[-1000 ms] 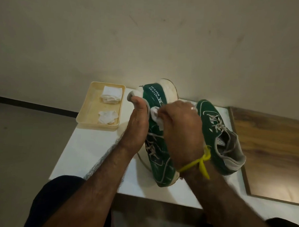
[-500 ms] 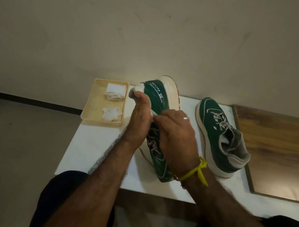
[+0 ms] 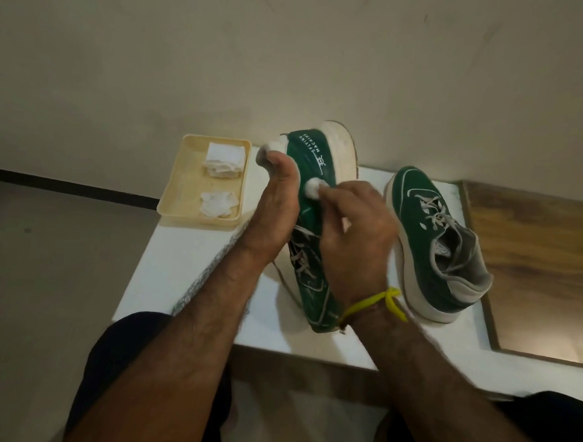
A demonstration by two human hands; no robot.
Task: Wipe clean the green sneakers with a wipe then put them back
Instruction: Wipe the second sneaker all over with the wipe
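Green sneakers with white laces and pale soles: one green sneaker in hand (image 3: 314, 175) is held up on its side over the white tabletop (image 3: 167, 269), its printed side panel facing up and its cream sole turned away from the person. The left hand (image 3: 273, 213) grips it from the left, thumb up near the heel end. The right hand (image 3: 356, 237), a yellow band (image 3: 376, 303) tied at its wrist, pinches a small white wipe (image 3: 313, 188) against the green panel just beside the left thumb. The second green sneaker (image 3: 429, 240) stands upright on the tabletop just right of the right hand. Left of the left hand, a shallow cream plastic tray (image 3: 181, 186) holds two crumpled white wipes (image 3: 219, 202).
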